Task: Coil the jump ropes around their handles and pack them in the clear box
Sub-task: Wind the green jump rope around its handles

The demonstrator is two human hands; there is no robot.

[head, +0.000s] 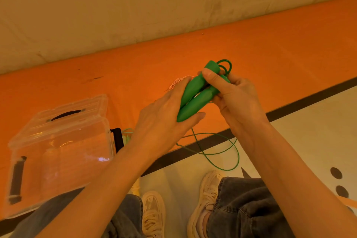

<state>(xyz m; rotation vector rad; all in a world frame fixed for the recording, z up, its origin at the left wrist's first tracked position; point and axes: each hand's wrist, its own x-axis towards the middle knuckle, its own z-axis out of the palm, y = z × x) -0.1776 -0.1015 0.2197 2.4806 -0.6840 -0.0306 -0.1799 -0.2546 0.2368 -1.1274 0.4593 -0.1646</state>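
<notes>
Two green jump-rope handles (195,92) lie side by side between my hands above the orange mat. My left hand (166,116) cups their lower ends, thumb under the tips. My right hand (229,92) grips their upper ends, thumb across the top handle. A few small loops of green rope (225,65) stick out beyond my right hand, and the long slack (222,152) hangs down in a loop over the floor. The clear box (58,150) stands open at the left, lid tipped back. A pale pink rope (178,81) shows partly behind my left hand.
The orange mat (270,54) runs across the middle, with a black stripe (309,100) along its near edge. A light green rope (126,135) peeks out beside the box's black latch. My knees and pale sneakers (208,195) fill the bottom. A tan wall rises behind.
</notes>
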